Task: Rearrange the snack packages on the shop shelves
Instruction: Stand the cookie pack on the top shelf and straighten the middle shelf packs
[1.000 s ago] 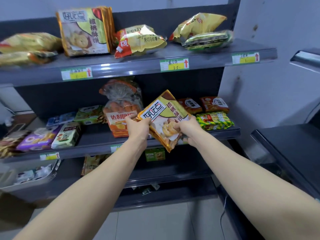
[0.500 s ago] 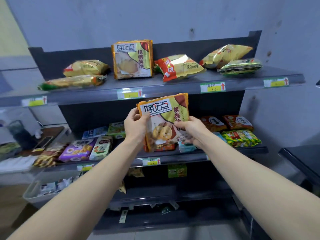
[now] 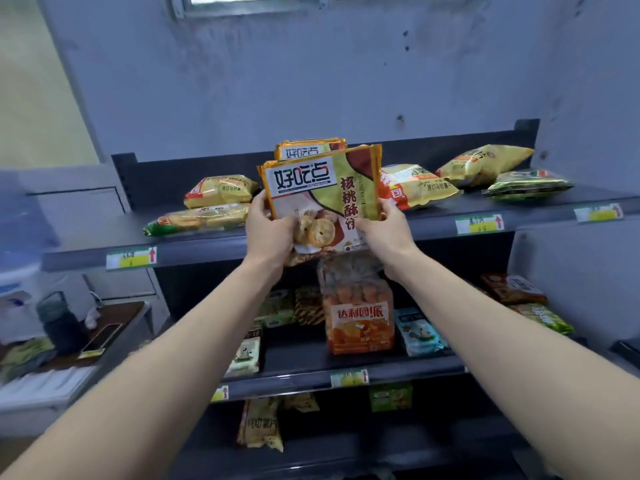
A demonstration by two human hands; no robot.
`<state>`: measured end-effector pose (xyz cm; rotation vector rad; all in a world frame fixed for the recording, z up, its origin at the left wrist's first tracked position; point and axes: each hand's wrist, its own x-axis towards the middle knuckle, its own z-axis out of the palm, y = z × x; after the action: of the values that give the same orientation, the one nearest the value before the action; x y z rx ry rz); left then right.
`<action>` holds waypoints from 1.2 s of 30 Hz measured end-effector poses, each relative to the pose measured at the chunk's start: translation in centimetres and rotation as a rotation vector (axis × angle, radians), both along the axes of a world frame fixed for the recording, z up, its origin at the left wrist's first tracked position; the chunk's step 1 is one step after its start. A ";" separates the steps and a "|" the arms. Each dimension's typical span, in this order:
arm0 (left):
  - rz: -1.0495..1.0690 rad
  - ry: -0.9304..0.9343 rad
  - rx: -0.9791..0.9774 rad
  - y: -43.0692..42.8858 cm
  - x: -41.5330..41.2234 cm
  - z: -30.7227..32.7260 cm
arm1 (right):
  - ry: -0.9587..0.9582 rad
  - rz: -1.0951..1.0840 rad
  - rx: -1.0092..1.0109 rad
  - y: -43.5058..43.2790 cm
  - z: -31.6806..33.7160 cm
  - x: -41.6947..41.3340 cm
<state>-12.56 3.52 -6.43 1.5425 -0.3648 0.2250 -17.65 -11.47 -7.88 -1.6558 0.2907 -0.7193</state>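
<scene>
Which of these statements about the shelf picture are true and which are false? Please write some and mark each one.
1. Both hands hold the walnut cookie package. True: the left hand grips its left edge and the right hand its right edge.
2. The held package lies flat on the middle shelf. False: it is held upright in front of the top shelf.
3. A package of the same kind stands behind the held one. True.
4. The orange bag is on the top shelf. False: it stands on the middle shelf.
5. A green bag lies at the right end of the top shelf. True.
</scene>
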 end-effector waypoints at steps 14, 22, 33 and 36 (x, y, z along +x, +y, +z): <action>-0.179 -0.004 -0.042 -3.1 9.6 3.6 | 0.116 -0.076 -0.361 -3.2 3.4 10.5; -0.097 0.071 0.114 -5.1 15.6 1.3 | 0.286 -0.134 -0.551 -6.0 2.0 15.2; -0.005 0.032 0.165 -6.4 18.3 0.8 | 0.304 -0.205 -0.605 -6.8 1.8 17.7; 0.018 0.029 0.198 -6.1 17.8 0.9 | 0.314 -0.231 -0.619 -6.4 1.9 17.3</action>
<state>5.26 -2.58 -5.55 1.7431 -0.3590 0.1848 -0.38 -17.91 -5.99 -2.3597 0.5255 -0.7654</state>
